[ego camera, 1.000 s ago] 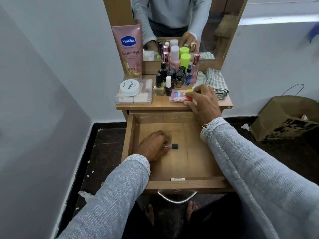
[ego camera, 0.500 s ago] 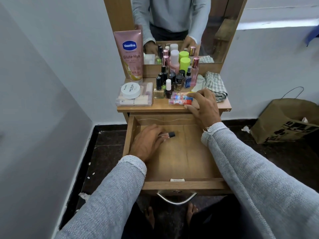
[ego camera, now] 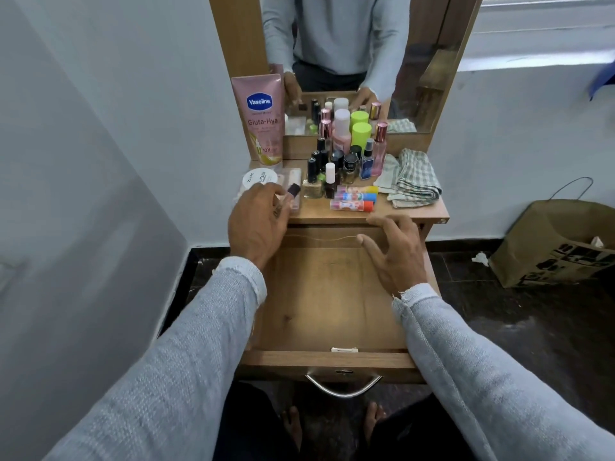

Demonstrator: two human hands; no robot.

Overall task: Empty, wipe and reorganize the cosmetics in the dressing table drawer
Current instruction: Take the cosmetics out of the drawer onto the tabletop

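Observation:
The wooden drawer [ego camera: 332, 307] is pulled out and nothing lies on its floor. My left hand [ego camera: 258, 224] is raised over the left front of the dressing table top, shut on a small clear bottle with a dark cap [ego camera: 292, 191]. My right hand [ego camera: 396, 251] hovers over the drawer's back right corner, fingers spread, holding nothing. On the table top [ego camera: 409, 214] stand several nail polish bottles [ego camera: 327, 171], lip balm tubes [ego camera: 352, 201], a pink Vaseline tube [ego camera: 264, 118], a white round jar [ego camera: 259, 179] and a checked cloth [ego camera: 412, 179].
A mirror [ego camera: 349, 54] rises behind the table and reflects a person's torso and hands. White walls close in on the left and behind. A brown paper bag [ego camera: 559, 244] sits on the dark floor to the right. The drawer's metal handle [ego camera: 342, 384] faces me, above bare feet.
My left hand lifted the small dark-capped bottle out of the drawer up to the table top's left side. My right hand left the lip balm tubes and dropped back over the drawer.

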